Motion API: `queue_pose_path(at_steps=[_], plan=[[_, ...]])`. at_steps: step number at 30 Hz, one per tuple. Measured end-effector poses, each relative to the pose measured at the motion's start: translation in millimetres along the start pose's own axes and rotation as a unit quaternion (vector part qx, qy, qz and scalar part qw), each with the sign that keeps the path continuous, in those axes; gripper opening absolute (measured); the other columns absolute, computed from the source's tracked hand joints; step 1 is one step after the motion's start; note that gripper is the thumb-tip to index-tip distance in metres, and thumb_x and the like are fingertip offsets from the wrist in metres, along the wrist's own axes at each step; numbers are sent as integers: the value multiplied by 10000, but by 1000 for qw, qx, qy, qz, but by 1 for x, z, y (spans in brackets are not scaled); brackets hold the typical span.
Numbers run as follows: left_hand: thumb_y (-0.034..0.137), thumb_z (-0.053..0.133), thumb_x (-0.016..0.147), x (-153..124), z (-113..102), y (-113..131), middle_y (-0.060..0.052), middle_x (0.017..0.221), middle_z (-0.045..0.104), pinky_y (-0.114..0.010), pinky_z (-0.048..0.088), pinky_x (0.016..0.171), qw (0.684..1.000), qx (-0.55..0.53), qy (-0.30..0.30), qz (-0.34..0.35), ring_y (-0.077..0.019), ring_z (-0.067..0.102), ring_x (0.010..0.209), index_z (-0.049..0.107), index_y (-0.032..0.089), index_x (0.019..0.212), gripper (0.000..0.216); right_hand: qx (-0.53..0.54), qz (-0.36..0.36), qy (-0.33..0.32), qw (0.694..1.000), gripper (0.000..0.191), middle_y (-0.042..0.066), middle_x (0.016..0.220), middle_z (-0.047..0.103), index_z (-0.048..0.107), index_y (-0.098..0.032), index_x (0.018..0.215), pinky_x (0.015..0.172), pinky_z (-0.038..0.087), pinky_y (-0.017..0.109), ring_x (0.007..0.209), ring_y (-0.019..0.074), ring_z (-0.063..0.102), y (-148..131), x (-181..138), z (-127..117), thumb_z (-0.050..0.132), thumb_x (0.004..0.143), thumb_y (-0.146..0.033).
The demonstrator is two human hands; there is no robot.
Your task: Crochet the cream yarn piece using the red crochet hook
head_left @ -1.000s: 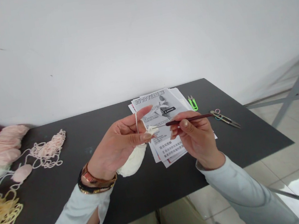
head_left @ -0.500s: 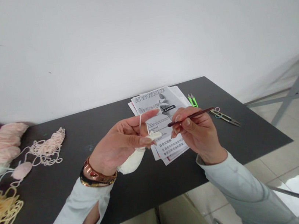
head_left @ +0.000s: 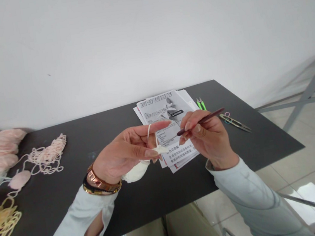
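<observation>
Between thumb and fingers, my left hand (head_left: 129,147) pinches a small white piece of crochet work (head_left: 160,149). A strand of white yarn (head_left: 149,131) loops over its raised index finger. Below that hand a ball of white yarn (head_left: 136,172) shows, partly covered by the palm. My right hand (head_left: 207,136) is closed like a pen grip on a crochet hook with a dark brown handle (head_left: 210,116). The hook's thin shaft points left toward the white piece; whether its tip touches the yarn I cannot tell.
Printed sheets (head_left: 155,104) lie stacked behind my hands. Green-handled snips (head_left: 201,104) and metal thread snips (head_left: 236,122) rest to the right. Pink yarn (head_left: 47,154), a pale pink oval piece (head_left: 20,179) and yellow yarn (head_left: 2,223) occupy the left of the dark table (head_left: 146,205).
The whole view has shifted slightly. My left index finger reaches a little farther right, and the white piece sits a bit lower. Both hands keep their holds.
</observation>
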State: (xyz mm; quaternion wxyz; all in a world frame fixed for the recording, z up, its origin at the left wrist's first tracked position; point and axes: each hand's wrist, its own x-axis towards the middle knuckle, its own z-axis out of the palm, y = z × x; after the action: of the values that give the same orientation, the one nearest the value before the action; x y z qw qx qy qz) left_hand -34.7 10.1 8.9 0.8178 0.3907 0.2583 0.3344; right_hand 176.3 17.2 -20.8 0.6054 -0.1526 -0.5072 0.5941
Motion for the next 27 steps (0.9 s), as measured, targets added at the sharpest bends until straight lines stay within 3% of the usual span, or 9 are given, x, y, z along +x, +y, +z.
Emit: queue_pose_path(at_steps=[4,7,12,15,20,23,27], plan=[[130,813,651,-4,1,0,-16,703,680,-222,452,562,996,85,7,25,-108,604,584,739,217,1112,475,40,87,61,994,138,-32,651,666,712,-200,782,480,583,162,496,71,629,3,-1,1,766,773,-327],[127,770,719,-8,4,3,-21,706,697,-255,477,647,978,185,49,79,-157,665,704,741,222,1104,397,92,161,83,979,171,-46,571,663,714,-186,773,456,570,145,436,56,591,5,1,2,793,735,-333],[168,747,745,-4,13,1,-84,986,747,-315,484,830,922,305,157,181,-267,639,1097,731,169,746,16,137,233,114,956,190,-38,574,699,723,-162,782,457,537,85,443,40,623,11,5,4,819,693,-299],[180,736,749,2,15,-5,-94,1041,738,-321,478,847,906,327,189,191,-289,592,1190,679,159,684,90,115,216,139,960,196,-34,602,715,726,-168,810,488,545,82,482,45,652,13,4,6,816,699,-303],[196,744,744,9,10,-13,-83,956,740,-339,455,908,918,290,193,190,-301,534,1275,695,166,719,63,58,156,158,973,171,-14,631,737,733,-180,848,521,575,127,511,74,680,13,0,10,775,752,-316],[176,738,746,12,11,-15,-93,924,739,-355,438,939,923,269,196,193,-311,464,1343,689,167,682,81,7,103,173,980,153,-5,646,745,735,-186,867,524,593,172,510,96,686,15,-1,13,752,779,-310],[116,748,720,17,15,-19,-63,721,698,-335,402,973,921,232,229,215,-281,436,1360,681,177,596,154,-134,-10,187,973,99,2,745,760,742,-234,911,577,625,255,590,138,717,21,-8,18,719,816,-252]])
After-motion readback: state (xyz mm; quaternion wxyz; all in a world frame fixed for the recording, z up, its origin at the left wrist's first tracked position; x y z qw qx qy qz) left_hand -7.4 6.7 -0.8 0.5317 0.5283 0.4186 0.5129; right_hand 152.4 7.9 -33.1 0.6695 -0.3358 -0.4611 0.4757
